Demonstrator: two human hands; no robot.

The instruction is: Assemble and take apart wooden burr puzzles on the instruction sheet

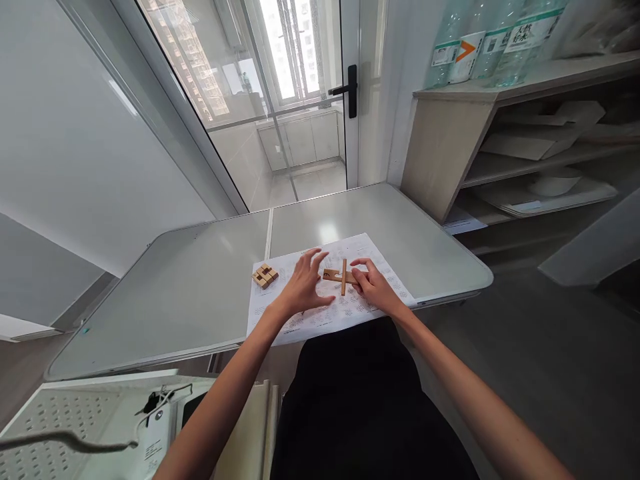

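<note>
Two notched wooden puzzle pieces stand crossed over the printed paper sheet (300, 327). One flat wooden puzzle piece (331, 274) lies crosswise, with a dark mark near its left end. A narrow wooden puzzle piece (343, 288) crosses it at about a right angle. My right hand (374, 287) pinches the flat piece's right end between thumb and fingers. Just left of the pieces is my left hand (305, 283), fingers spread and curved, holding nothing visible. Farther left on the paper rests a small cluster of wooden blocks (265, 275).
The paper lies on a grey folding table (210, 287) with a pale seam. Beyond it is a glass door with a black handle (352, 91). At right stands a shelf unit (450, 147) with water bottles (520, 47) on top. A white perforated cart (65, 420) holds small items at lower left.
</note>
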